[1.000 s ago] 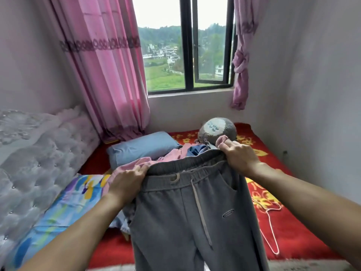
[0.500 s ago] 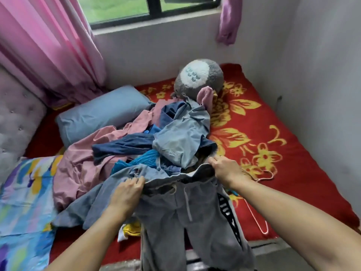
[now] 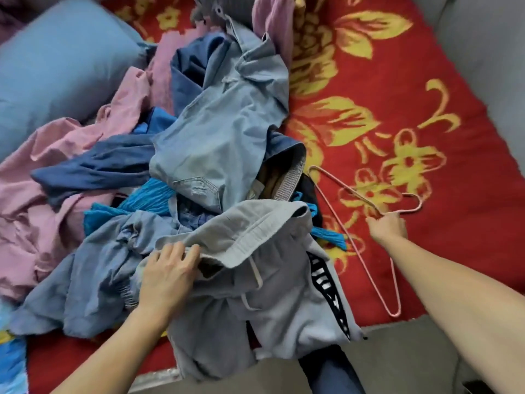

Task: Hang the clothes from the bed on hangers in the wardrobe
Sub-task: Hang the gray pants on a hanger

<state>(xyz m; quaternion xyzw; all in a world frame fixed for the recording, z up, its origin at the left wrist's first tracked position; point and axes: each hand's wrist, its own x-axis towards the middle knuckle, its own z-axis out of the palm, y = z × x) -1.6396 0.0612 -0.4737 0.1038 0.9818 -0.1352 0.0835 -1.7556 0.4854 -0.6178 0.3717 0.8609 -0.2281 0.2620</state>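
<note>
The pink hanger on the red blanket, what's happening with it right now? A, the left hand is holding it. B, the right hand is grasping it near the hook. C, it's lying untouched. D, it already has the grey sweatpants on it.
B: the right hand is closed on the pink wire hanger near its hook end, while the left hand rests on the grey sweatpants, which lie off the hanger.

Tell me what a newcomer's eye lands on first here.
First, the tangled heap of blue and pink clothes mid-bed on the red blanket with yellow flowers. Next, the grey sweatpants at the near edge, the left hand on their waistband. To the right, the right hand grips a pink wire hanger.
</note>
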